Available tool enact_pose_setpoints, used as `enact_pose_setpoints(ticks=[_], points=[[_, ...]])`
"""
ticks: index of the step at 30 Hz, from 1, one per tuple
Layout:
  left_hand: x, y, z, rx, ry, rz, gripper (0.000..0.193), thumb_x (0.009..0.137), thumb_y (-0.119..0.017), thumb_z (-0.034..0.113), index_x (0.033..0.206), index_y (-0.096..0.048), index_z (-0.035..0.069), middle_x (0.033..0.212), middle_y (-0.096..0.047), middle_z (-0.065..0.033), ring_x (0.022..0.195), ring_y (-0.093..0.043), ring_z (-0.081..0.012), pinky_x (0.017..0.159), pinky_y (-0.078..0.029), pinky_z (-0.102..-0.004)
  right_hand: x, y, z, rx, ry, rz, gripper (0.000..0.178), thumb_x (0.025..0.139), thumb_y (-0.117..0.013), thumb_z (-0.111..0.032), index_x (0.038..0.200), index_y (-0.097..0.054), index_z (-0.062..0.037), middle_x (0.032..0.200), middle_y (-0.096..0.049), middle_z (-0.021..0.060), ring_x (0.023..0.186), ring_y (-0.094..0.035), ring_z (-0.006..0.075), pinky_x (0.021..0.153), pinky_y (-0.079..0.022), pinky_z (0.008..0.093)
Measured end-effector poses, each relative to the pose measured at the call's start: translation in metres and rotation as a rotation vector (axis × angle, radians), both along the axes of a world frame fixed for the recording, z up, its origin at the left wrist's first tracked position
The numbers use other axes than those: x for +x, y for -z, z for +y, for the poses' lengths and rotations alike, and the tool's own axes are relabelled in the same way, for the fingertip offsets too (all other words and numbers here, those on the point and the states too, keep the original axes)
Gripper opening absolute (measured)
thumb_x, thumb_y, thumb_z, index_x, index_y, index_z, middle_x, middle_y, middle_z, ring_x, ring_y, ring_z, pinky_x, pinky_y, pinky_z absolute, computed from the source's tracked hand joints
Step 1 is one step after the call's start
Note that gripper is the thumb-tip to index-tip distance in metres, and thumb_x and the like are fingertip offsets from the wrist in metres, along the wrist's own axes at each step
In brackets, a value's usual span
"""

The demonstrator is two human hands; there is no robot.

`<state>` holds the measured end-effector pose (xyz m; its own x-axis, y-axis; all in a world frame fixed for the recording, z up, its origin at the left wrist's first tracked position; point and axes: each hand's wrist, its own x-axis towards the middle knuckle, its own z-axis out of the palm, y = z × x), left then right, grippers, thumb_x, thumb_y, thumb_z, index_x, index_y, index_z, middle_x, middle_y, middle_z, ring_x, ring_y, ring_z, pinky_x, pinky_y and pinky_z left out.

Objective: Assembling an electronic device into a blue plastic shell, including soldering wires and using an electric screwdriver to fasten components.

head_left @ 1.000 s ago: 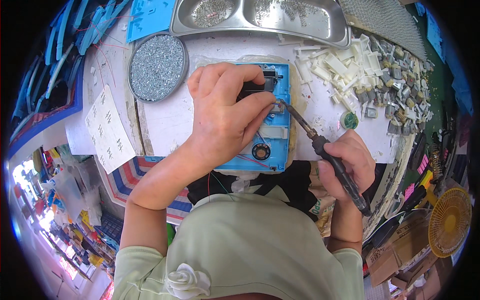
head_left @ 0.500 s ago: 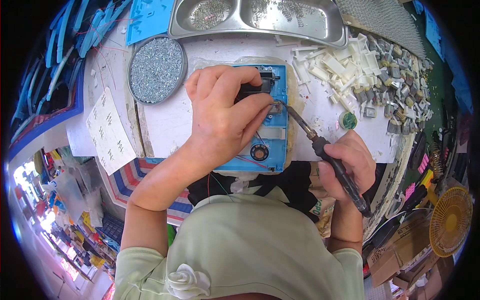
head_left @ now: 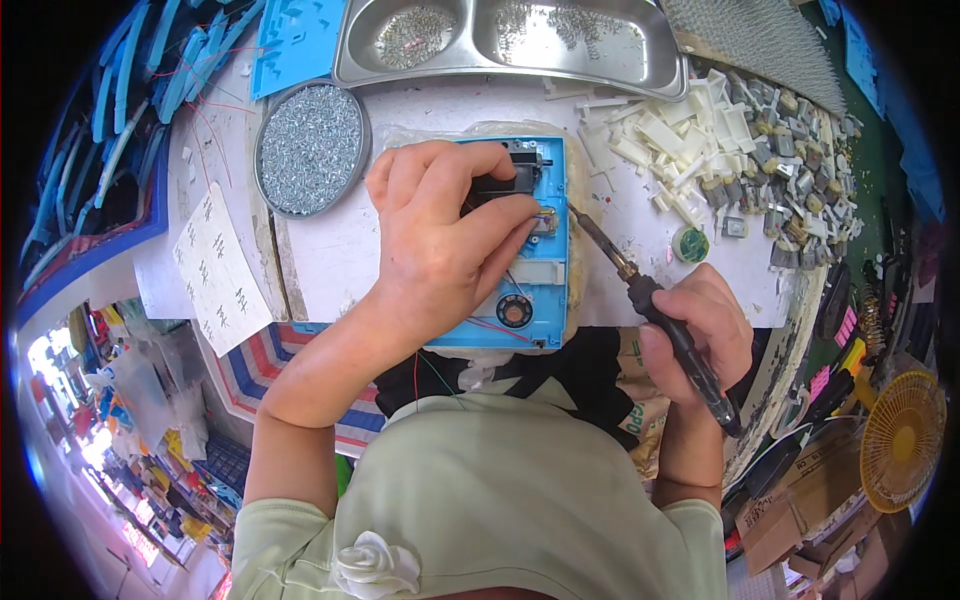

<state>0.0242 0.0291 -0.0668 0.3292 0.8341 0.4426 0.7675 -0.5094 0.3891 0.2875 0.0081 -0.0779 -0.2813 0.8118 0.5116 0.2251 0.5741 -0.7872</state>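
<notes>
A blue plastic housing (head_left: 550, 315) lies in front of me, with a black block (head_left: 522, 172), a small metal part (head_left: 544, 222) and a round black speaker (head_left: 514, 311) in it. My left hand (head_left: 440, 225) reaches over its left side. Thumb and forefinger are pinched together beside the small metal part; whatever is between them is hidden. In my right hand (head_left: 705, 325) is a black-handled soldering iron (head_left: 670, 335), held like a pen. Its tip points up and left, just beside the housing's right edge, apart from the metal part. Thin red wires (head_left: 495, 325) run near the speaker.
A round tray of small metal pieces (head_left: 312, 148) stands left, beside a paper sheet (head_left: 222, 270). A steel compartment tray (head_left: 510, 70) is at the back. White plastic parts (head_left: 680, 135), small motors (head_left: 790, 170) and a green solder spool (head_left: 690, 244) lie right.
The soldering iron's tip has moved off the small metal part to just beyond the housing's right edge. My left hand keeps its pinch. The whole view has shifted slightly.
</notes>
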Motion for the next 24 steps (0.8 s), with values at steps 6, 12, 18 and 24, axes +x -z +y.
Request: enact_pose_setpoints(ticks=[6, 12, 18, 24], points=[[0.000, -0.001, 0.001, 0.006, 0.003, -0.001, 0.028, 0.066, -0.085, 0.008, 0.092, -0.077, 0.016, 0.105, -0.062, -0.0034, 0.095, -0.056, -0.0250, 0.085, -0.038, -0.0385, 0.001, -0.002, -0.001, 0.005, 0.005, -0.007, 0.030, 0.076, -0.078, -0.003, 0.104, -0.069, -0.0007, 0.066, -0.056, 0.0053, 0.055, -0.049, 0.0209, 0.051, -0.037, 0.0311], [0.001, -0.001, 0.001, 0.013, 0.000, 0.003, 0.028, 0.066, -0.086, 0.008, 0.092, -0.077, 0.016, 0.106, -0.063, -0.0036, 0.095, -0.056, -0.0246, 0.084, -0.038, -0.0380, 0.002, -0.003, -0.001, -0.009, 0.015, -0.019, 0.030, 0.075, -0.079, -0.002, 0.103, -0.069, -0.0016, 0.066, -0.056, 0.0054, 0.055, -0.049, 0.0210, 0.051, -0.037, 0.0312], [-0.002, -0.003, -0.001, 0.014, 0.017, -0.004, 0.032, 0.067, -0.085, 0.006, 0.097, -0.078, 0.016, 0.108, -0.063, -0.0045, 0.097, -0.057, -0.0258, 0.086, -0.040, -0.0398, 0.001, -0.002, -0.003, -0.005, 0.031, -0.008, 0.028, 0.077, -0.079, -0.004, 0.103, -0.069, -0.0013, 0.065, -0.056, 0.0056, 0.055, -0.049, 0.0211, 0.051, -0.037, 0.0312], [-0.013, -0.015, -0.011, -0.059, 0.083, -0.026, 0.034, 0.069, -0.082, -0.002, 0.102, -0.077, 0.007, 0.094, -0.066, -0.0067, 0.085, -0.062, -0.0239, 0.074, -0.047, -0.0345, 0.003, 0.000, -0.001, 0.007, 0.048, 0.016, 0.026, 0.080, -0.079, -0.007, 0.102, -0.069, -0.0003, 0.066, -0.058, 0.0061, 0.055, -0.050, 0.0209, 0.051, -0.037, 0.0313]])
